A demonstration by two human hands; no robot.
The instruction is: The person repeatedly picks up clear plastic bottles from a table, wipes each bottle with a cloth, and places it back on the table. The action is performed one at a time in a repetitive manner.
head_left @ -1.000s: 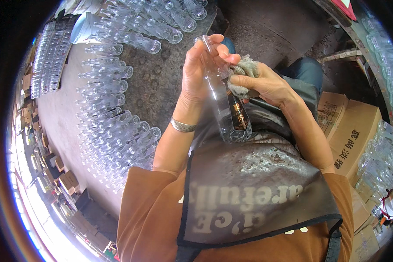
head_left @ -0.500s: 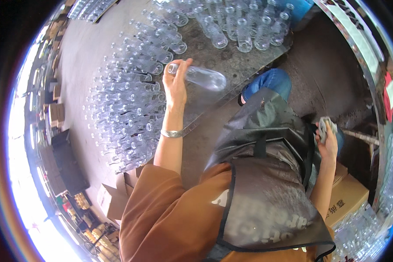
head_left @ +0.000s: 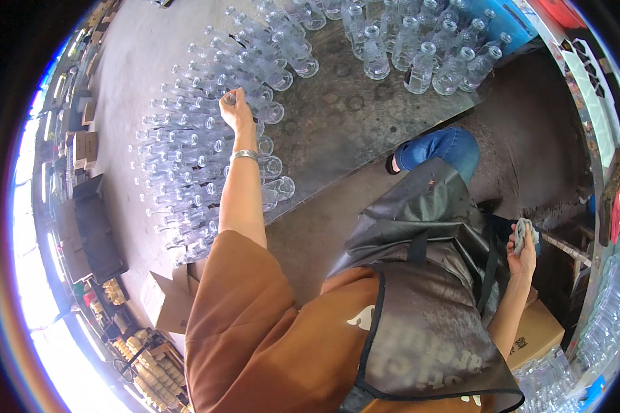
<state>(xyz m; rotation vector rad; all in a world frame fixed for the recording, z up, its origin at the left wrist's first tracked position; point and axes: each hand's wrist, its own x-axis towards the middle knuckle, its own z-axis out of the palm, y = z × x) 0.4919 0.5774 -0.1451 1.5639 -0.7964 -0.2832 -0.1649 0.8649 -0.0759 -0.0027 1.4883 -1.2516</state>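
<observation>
My left hand (head_left: 238, 115) reaches into a large group of clear glass bottles (head_left: 272, 166) at the left of the dark table. Its fingers are closed around the neck of one glass bottle (head_left: 230, 99), whose mouth shows at the fingertips; the hand and neighbouring bottles hide most of its body. Off to the right, beside my apron, my right hand (head_left: 522, 260) is closed on a crumpled grey cloth (head_left: 520, 237). A second cluster of clear bottles (head_left: 420, 67) stands upright near the table's far right corner.
Bare dark tabletop (head_left: 331, 124) shows between the bottle groups. A blue container (head_left: 510, 24) sits behind the far bottles. Cardboard boxes stand at the lower left (head_left: 162, 299) and lower right (head_left: 541, 330). More clear bottles (head_left: 610, 310) lie along the right edge.
My left hand has moved left and away from me, carrying the bottle from over the bare tabletop in among the standing group. The right hand still holds the cloth.
</observation>
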